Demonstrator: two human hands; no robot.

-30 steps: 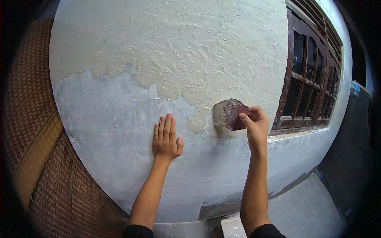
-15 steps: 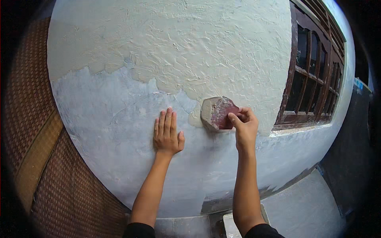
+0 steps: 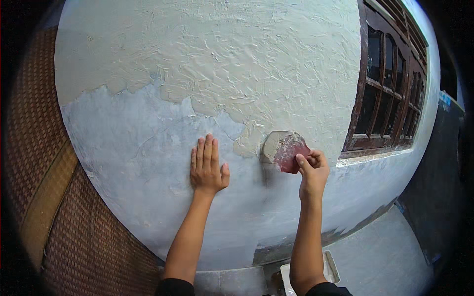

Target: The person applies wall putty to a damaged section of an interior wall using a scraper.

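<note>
As forearm (image 3: 304, 251) overlaps tray (image 3: 287, 280), contents unclear.

Scraper dropping lower, swinging outward

The bare right hand (image 3: 314, 173) is carrying the flat, angular, dark-red scraper (image 3: 292, 154) lower and farther from the left hand's (image 3: 208, 176) fingers than half a second ago. Well below them, an off-white rectangular tray (image 3: 335, 270) is showing more.
</note>
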